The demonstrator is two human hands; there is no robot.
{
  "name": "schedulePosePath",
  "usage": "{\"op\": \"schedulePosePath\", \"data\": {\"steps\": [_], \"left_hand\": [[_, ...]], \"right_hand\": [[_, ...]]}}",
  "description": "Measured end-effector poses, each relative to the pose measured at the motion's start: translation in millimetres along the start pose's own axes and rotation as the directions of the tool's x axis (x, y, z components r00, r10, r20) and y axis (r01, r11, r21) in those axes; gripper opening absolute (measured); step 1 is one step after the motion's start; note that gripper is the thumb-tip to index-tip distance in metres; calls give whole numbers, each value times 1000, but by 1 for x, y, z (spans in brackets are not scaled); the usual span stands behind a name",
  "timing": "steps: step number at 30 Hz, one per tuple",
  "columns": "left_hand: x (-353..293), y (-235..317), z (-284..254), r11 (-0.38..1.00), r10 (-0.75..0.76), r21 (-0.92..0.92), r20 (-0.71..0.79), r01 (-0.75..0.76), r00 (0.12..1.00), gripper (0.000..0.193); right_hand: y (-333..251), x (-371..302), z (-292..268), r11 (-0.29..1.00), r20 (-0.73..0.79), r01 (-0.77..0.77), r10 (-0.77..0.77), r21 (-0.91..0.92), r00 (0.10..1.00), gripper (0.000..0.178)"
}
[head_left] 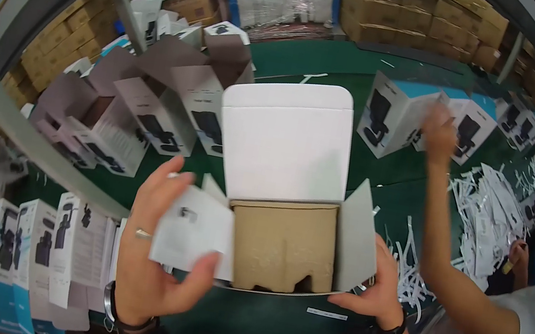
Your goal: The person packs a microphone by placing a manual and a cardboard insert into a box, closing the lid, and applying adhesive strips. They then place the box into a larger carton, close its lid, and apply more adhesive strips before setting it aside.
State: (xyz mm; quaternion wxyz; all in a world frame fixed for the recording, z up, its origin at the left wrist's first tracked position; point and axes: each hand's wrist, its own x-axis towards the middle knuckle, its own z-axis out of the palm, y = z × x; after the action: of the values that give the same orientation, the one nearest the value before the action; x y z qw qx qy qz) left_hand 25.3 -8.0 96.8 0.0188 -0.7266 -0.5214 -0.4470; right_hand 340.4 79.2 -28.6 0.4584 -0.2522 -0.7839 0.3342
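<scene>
An open white box (286, 143) is in front of me, its lid raised at the back and its right side flap (358, 244) folded outward. Inside it sits a brown moulded pulp tray (282, 245) with notches along its near edge. My left hand (155, 254) pinches a white leaflet (195, 231) with a small dark drawing, over the box's left side. My right hand (381, 287) grips the box at its near right corner, thumb on the front edge and the other fingers mostly hidden behind the flap.
Several open printed cartons (169, 117) stand at the back left, and upright ones (38, 248) at the near left. A co-worker's arm (445, 234) reaches to cartons (391, 117) on the right. White paper strips (488, 213) lie heaped there. A metal post (39, 120) crosses the left.
</scene>
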Motion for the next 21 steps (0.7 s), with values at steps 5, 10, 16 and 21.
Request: {"op": "schedulePosePath", "data": {"steps": [5,10,16,21], "left_hand": [[-1,-17,20,957,-71,-290,-132,30,989,68],[19,1,6,884,115,389,362,-261,925,77],[-29,-10,38,972,-137,-169,147,162,980,73],[-25,26,60,998,-14,64,232,-1,973,74]], "right_hand": [[-35,18,-16,994,15,46,-45,-94,999,79],[-30,17,-10,996,-63,56,-60,-65,996,70],[-38,30,0,910,180,310,-268,-275,947,62],[-49,45,-5,915,333,316,-225,-252,916,55]]}}
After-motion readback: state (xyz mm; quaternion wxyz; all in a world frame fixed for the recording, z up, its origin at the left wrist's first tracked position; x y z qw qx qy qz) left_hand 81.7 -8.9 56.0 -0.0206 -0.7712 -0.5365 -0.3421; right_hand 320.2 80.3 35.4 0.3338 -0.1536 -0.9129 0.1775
